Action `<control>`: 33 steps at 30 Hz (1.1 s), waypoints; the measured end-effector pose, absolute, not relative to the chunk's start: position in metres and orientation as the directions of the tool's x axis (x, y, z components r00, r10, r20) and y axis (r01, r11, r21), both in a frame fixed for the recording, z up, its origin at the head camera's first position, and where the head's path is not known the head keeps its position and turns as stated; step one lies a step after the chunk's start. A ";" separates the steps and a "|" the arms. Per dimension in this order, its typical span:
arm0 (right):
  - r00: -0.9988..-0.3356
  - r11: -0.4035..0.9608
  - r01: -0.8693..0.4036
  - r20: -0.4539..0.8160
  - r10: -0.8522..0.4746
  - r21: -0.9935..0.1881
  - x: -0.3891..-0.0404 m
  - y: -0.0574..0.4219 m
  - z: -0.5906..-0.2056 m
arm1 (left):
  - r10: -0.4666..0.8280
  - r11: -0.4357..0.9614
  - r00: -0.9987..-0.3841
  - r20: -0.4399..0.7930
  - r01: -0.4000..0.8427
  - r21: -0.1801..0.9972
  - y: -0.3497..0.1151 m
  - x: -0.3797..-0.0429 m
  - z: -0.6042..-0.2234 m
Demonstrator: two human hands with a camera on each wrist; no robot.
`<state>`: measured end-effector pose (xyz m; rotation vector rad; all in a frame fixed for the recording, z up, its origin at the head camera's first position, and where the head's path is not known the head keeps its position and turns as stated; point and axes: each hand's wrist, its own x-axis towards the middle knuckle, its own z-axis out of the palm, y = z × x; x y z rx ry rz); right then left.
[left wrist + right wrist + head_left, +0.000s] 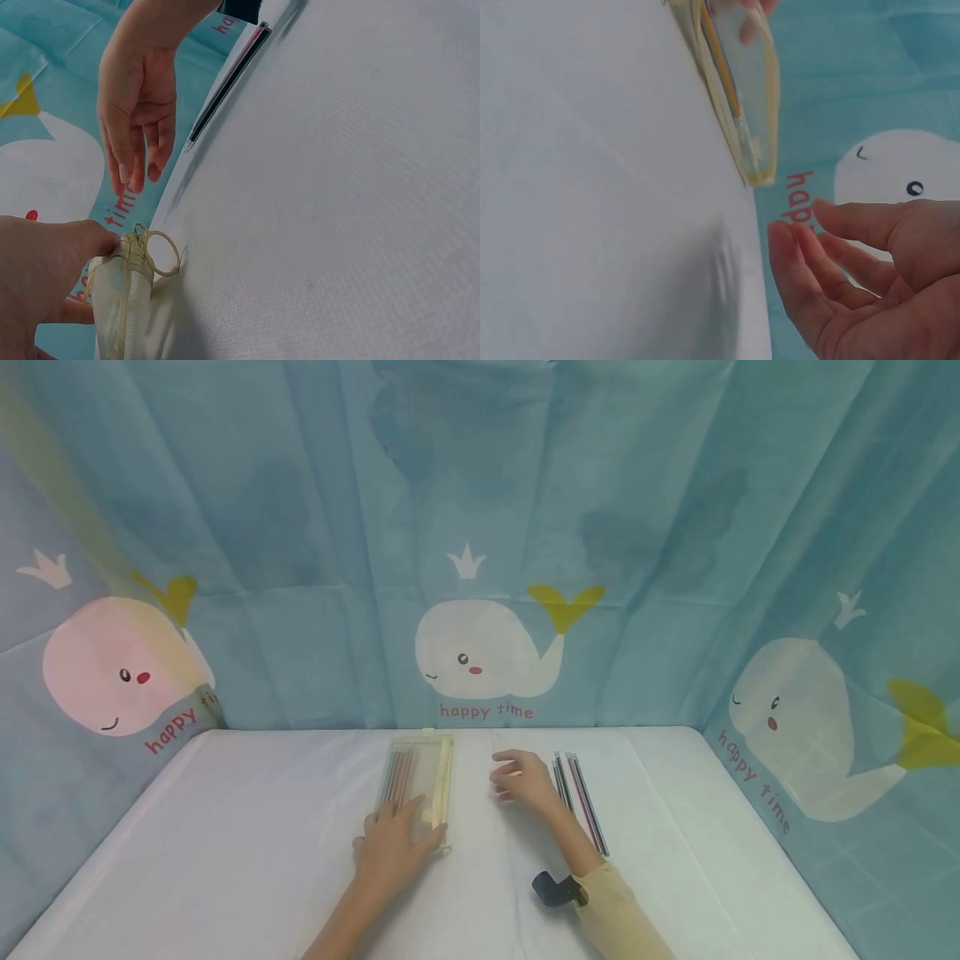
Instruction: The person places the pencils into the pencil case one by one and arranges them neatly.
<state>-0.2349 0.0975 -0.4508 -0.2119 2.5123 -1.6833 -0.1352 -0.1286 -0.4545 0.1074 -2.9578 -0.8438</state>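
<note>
My left hand point(393, 853) grips a clear pencil case point(429, 756) with pale yellow edging, thumb on its right side and fingers over its left. Several pencils point(401, 772) show through its plastic. A ring point(165, 253) hangs at the zipper end in the left wrist view. To the right of the case, my right hand point(525, 782) hovers above the table with loosely bent fingers and nothing in them. In the right wrist view its thumb and fingertips stand apart. Beyond that hand, several dark and reddish pencils point(587, 797) lie side by side, partly behind the forearm.
A white-covered table point(262, 860) carries everything. Blue curtains point(300, 652) printed with whales surround its back and sides. A dark device point(553, 889) sits at my right wrist, beside the beige sleeve point(618, 914).
</note>
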 end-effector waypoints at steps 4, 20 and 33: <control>-0.987 0.376 -0.061 0.000 -0.161 -0.925 -0.233 0.106 -0.451 | -0.080 0.846 -0.996 0.045 -0.044 0.531 -0.128 -0.134 -0.452; -0.996 0.405 -0.059 0.027 -0.084 -0.912 -0.227 0.134 -0.448 | -0.089 0.833 -0.995 0.036 -0.055 0.551 -0.128 -0.136 -0.455; -1.000 0.494 -0.015 0.016 -0.002 -0.869 -0.228 0.153 -0.442 | -0.083 0.838 -0.995 0.048 -0.044 0.544 -0.128 -0.136 -0.454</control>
